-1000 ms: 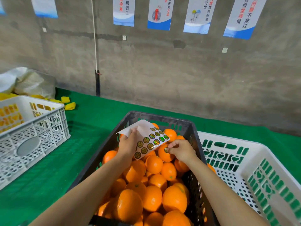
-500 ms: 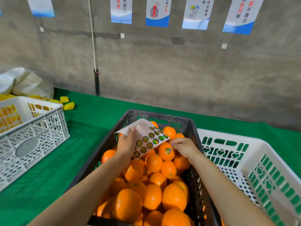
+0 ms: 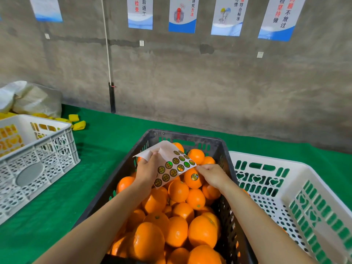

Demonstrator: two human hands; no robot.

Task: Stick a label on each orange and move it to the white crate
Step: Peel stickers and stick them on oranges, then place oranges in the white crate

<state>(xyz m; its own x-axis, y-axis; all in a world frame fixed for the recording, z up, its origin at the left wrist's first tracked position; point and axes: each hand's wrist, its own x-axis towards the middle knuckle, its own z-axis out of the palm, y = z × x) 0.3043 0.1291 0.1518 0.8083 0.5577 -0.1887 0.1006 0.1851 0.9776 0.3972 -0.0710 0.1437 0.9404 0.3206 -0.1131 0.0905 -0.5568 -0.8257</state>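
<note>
the left hand (image 3: 147, 169) grips a sheet (image 3: 167, 156) of labels (image 3: 173, 172) by its left part, thumb on top and fingers curled under, and holds it tilted above the far half of a black crate (image 3: 182, 135). the sheet's blank upper end curls back over the hand. round shiny labels stand in rows on its lower right part.

the right hand (image 3: 214, 175) reaches in from the right with fingers curled, and its fingertips (image 3: 199, 167) pinch the sheet's right corner. i cannot tell if they have a label free of the backing. the two hands are close, joined only by the sheet.

just under that corner, touching the right hand's fingers, lies a labelled orange (image 3: 190, 184) with one sticker (image 3: 194, 176) on top. it sits in the black crate on the heap of oranges (image 3: 177, 231) that fills the crate almost to the rim.

the white crate (image 3: 266, 161) stands just to the right of the black one, side against side, with green cut-outs in its walls. small bits of orange show low inside it past the right forearm.

both crates sit on a green cloth (image 3: 106, 141). a left crate (image 3: 38, 149), also white, stands well apart at the left edge. behind it lie yellow pieces (image 3: 79, 125) and pale bags (image 3: 30, 100) against a grey wall (image 3: 190, 82) hung with posters (image 3: 182, 16).
</note>
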